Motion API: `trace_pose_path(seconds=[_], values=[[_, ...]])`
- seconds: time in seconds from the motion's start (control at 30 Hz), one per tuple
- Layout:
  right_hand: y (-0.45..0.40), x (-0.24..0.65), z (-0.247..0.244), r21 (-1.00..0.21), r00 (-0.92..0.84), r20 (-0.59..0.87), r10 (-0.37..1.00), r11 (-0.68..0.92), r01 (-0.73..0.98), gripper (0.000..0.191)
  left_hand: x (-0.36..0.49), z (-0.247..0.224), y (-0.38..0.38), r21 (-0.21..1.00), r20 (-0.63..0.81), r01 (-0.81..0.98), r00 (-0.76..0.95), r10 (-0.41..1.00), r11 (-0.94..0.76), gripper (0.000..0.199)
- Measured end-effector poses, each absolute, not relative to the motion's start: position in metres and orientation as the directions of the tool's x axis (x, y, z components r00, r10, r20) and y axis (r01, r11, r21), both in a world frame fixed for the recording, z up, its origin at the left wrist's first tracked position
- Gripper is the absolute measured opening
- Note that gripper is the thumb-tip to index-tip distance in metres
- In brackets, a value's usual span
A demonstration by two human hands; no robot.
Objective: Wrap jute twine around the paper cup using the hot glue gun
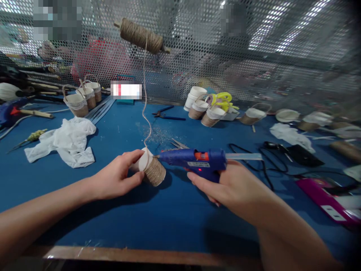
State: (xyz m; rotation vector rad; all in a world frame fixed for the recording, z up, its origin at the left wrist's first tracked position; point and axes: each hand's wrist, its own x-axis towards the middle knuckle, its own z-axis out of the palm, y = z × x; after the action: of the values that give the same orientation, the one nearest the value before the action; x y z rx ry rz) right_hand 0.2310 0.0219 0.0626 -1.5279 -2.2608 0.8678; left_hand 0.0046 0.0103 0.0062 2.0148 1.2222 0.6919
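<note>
My left hand [122, 175] grips a small cup [154, 172] wrapped in brown twine, tilted on its side with its white end toward the upper left. A strand of twine [144, 86] runs from the cup's white end up to a twine spool [141, 35] hanging at the mesh. My right hand [225, 184] is closed round the handle of a blue glue gun [194, 160], whose red light is lit. The gun's nozzle is at the cup's upper edge; whether they touch is unclear. A clear glue stick [245, 156] sticks out of its back.
Pliers [169, 113] and scissors [179, 143] lie beyond the cup. Twine-wrapped cups [77, 105] stand at the back left and right. White lace [66, 141] lies left; black cables and a purple power strip [327, 203] lie right. Metal mesh [183, 64] rises behind.
</note>
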Motion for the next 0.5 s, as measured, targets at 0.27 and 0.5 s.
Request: trace_pose_path(seconds=[0.27, 0.5], values=[[0.0216, 0.2329, 0.06, -0.626, -0.429, -0.103, 0.898, 0.276, 0.729, 0.037, 0.0048, 0.0059, 0.0109, 0.769, 0.103, 0.536, 0.436, 0.894, -0.35, 0.02], [0.0219, 0.2335, 0.0569, -0.624, -0.442, 0.026, 0.897, 0.36, 0.693, 0.032, 0.0043, 0.0046, 0.0111, 0.775, 0.115, 0.521, 0.439, 0.891, -0.357, 0.022]])
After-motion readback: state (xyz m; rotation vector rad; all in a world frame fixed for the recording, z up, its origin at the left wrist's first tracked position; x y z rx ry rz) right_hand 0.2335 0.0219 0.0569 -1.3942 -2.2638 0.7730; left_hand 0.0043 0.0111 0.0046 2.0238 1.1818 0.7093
